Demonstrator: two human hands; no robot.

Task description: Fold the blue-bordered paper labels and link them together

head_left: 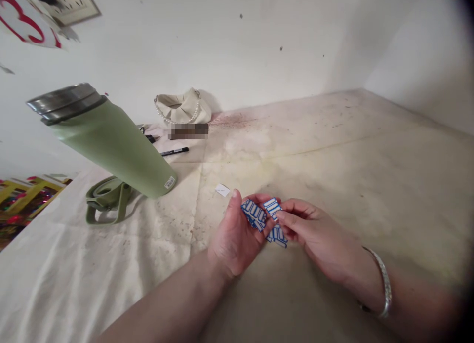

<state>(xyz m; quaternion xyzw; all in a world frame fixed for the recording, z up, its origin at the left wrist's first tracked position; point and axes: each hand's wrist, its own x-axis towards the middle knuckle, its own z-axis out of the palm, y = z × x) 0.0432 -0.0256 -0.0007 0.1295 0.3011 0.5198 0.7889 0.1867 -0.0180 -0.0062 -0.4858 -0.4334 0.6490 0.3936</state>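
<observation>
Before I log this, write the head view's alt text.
A left hand cups flat blue-and-white striped pieces while the right hand pinches another; a pale green cylindrical tumbler stands farther left on cream cloth.

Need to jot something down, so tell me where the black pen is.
The black pen lies on the tablecloth left of centre in the head view, just right of the green tumbler and in front of the cream handbag.

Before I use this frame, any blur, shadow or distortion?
Head view: right edge dark, right forearm soft; head view: green tumbler leans, likely wide-angle distortion; head view: cream bag throws a soft shadow on the wall; head view: blue-and-white pieces fairly clear.
</observation>
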